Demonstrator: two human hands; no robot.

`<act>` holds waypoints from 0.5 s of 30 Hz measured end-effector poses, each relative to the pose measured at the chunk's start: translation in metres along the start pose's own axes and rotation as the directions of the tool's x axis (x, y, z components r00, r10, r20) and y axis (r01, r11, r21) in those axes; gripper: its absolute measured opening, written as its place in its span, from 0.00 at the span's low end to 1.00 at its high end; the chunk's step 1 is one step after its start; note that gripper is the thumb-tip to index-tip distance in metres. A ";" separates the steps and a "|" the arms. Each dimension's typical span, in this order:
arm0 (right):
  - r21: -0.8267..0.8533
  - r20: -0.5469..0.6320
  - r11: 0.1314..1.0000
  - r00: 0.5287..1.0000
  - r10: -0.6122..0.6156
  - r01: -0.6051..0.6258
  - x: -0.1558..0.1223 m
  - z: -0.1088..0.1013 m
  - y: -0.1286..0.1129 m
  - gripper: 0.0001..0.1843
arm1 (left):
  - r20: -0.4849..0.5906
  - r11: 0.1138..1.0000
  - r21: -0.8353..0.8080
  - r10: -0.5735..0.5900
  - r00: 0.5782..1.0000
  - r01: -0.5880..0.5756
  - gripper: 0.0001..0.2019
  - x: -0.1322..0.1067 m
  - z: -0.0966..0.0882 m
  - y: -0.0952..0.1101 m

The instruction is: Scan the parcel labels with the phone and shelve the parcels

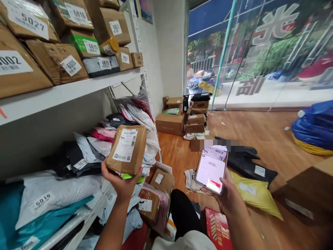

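Observation:
My left hand (120, 182) is closed under a small brown cardboard parcel (127, 148) with a white shipping label, held up in front of the lower shelf. A green item shows just beneath the parcel at my fingers. My right hand (229, 198) grips a smartphone (211, 169) with a lit screen, tilted toward me over the wooden floor. The phone and the parcel are apart, about level with each other.
White shelves (65, 92) on the left carry numbered cardboard boxes above and soft mailer bags (49, 194) below. More boxes (170, 121) stack by the glass front. Black and yellow bags (253, 192) lie on the floor, a blue sack (314, 128) at right, a brown box (309, 194) nearby.

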State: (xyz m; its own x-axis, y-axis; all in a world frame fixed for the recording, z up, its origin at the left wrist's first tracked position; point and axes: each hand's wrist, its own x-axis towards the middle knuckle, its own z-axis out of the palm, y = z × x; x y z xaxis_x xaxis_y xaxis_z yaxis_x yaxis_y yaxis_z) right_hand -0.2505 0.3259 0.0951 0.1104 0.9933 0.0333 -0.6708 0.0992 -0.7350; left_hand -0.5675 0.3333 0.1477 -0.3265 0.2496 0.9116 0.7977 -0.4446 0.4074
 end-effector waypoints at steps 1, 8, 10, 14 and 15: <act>-0.003 -0.008 1.000 1.000 -0.008 0.008 0.006 0.000 0.001 0.44 | 0.014 0.997 -0.056 -0.057 0.998 0.058 0.64 0.007 0.009 0.002; 0.045 0.046 0.999 0.999 0.009 -0.011 0.078 0.008 0.005 0.43 | 0.081 0.956 -0.293 0.018 0.997 0.006 0.63 0.070 0.062 0.010; 0.076 0.098 0.997 0.995 0.013 -0.020 0.108 0.013 0.002 0.44 | 0.042 0.955 -0.266 0.150 0.988 -0.133 0.62 0.104 0.085 0.015; 0.142 0.194 0.990 0.981 -0.006 -0.022 0.194 0.016 -0.002 0.45 | -0.018 0.906 -0.131 0.404 0.915 -0.402 0.54 0.193 0.160 0.045; 0.146 0.219 0.989 0.976 -0.006 -0.027 0.220 0.016 -0.002 0.47 | -0.031 0.896 -0.068 0.437 0.899 -0.438 0.51 0.218 0.185 0.058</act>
State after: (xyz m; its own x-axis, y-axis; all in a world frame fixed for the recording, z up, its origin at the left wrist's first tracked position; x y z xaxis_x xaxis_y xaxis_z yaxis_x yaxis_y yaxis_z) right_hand -0.2362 0.5455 0.1148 -0.0489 0.9815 0.1850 -0.7733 0.0800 -0.6289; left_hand -0.4990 0.5209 0.3596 0.0396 0.0033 0.9992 0.8237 -0.5661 -0.0308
